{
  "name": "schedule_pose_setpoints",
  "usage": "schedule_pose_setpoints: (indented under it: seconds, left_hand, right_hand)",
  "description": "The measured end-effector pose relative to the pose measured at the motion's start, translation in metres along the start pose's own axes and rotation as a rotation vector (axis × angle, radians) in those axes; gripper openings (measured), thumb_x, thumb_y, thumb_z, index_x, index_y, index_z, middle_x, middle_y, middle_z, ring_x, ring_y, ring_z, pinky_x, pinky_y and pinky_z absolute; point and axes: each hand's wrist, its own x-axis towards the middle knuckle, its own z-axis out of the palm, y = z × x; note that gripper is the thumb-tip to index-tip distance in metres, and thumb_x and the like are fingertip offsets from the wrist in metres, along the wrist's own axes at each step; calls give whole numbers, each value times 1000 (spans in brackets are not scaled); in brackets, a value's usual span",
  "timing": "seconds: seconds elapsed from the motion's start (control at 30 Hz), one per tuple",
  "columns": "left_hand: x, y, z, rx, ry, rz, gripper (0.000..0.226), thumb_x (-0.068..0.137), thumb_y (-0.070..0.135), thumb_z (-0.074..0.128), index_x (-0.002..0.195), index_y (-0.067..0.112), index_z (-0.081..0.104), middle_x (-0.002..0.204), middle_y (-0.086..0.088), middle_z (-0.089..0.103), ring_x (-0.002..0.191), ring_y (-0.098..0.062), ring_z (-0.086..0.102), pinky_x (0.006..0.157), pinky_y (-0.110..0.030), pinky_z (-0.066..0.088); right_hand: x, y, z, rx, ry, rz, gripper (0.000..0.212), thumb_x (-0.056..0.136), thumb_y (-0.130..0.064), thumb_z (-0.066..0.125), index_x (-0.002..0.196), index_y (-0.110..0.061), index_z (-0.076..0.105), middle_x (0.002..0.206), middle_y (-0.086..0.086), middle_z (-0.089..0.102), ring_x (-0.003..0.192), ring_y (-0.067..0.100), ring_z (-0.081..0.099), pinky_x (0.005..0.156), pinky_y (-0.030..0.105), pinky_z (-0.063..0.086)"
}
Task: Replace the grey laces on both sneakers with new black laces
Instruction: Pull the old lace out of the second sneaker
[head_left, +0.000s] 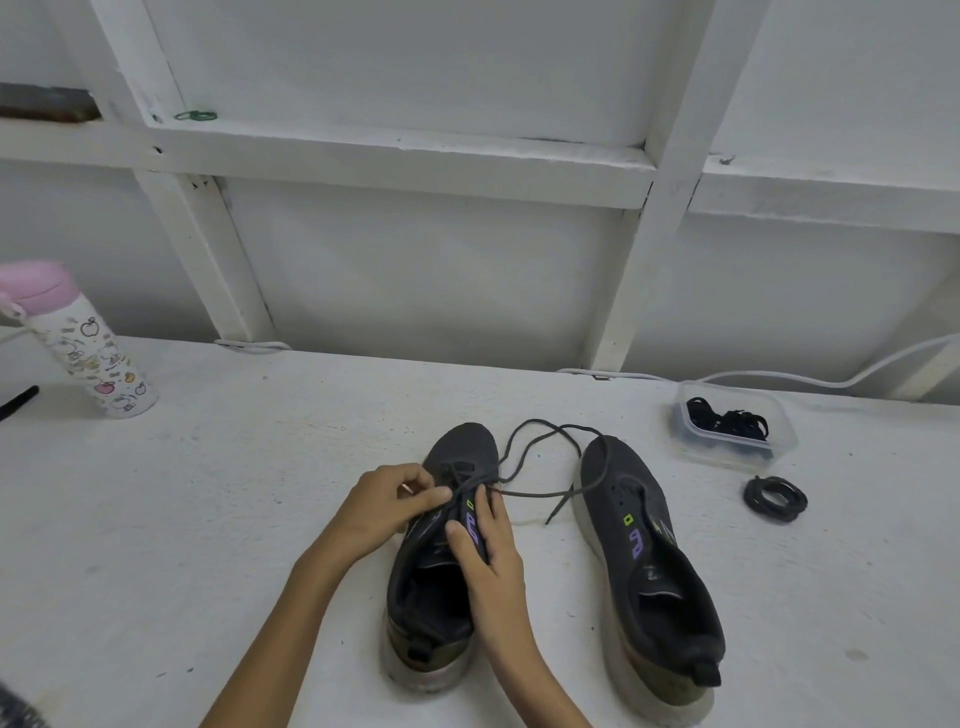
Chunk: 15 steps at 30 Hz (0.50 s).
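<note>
Two dark sneakers sit side by side mid-worktop, toes toward the far edge. Left sneaker still carries a grey lace, loose ends looping over toward the right sneaker, which looks unlaced. Left hand: fingers pinching the lace at the upper eyelets. Right hand: fingers pressed together flat on the tongue, thumb alongside, steadying the shoe. Clear tub with black laces near the far right edge; coiled black lace just beside it. Pink-capped bottle by the far left edge.
</note>
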Motion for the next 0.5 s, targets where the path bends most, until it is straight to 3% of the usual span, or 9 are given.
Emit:
schedule_pose_setpoints:
  seconds: [0.1,0.17,0.23,0.33,0.4,0.5]
  left_hand:
    - [4,-2,-2,58,117,32,16,86,30,71,71,25,67,64,13,65,59,-2,57,61,-28,47]
    - [12,-1,-6,133,317,-1,14,87,35,69,76,26,69,69,16,64,69,-9,60,70,-33,51]
    - [13,4,-8,161,415,-21,17,87,41,66,80,26,69,74,17,63,76,-15,61,76,-35,52]
    - [7,10,-7,100,241,-48,27,83,52,67,78,26,70,69,16,63,68,-9,58,69,-29,50]
    - [2,11,-7,48,63,-89,26,79,48,73,77,22,72,69,10,66,68,-8,60,61,-24,47]
    - [0,8,-9,15,47,-76,19,77,34,80,69,19,72,61,7,66,63,-8,59,60,-25,48]
  right_hand:
    - [-1,-2,1,-2,0,10,69,88,-46,55,150,-28,35,160,-18,17,140,-13,15,103,-3,17]
    - [-1,-1,0,18,-12,9,64,94,-39,58,151,-28,32,160,-19,16,141,-11,15,109,6,17]
    - [-1,1,-1,28,-15,6,61,97,-32,57,152,-28,31,160,-19,15,142,-11,14,112,9,16]
    - [0,1,-1,38,-6,7,58,97,-29,58,151,-27,34,158,-20,16,132,-25,16,103,-3,17]
    - [0,2,0,49,-2,3,60,94,-34,60,149,-27,36,158,-19,18,126,-32,15,100,-5,18]
    - [0,3,1,47,2,-1,63,92,-36,59,150,-27,36,159,-19,17,135,-22,16,101,-5,18]
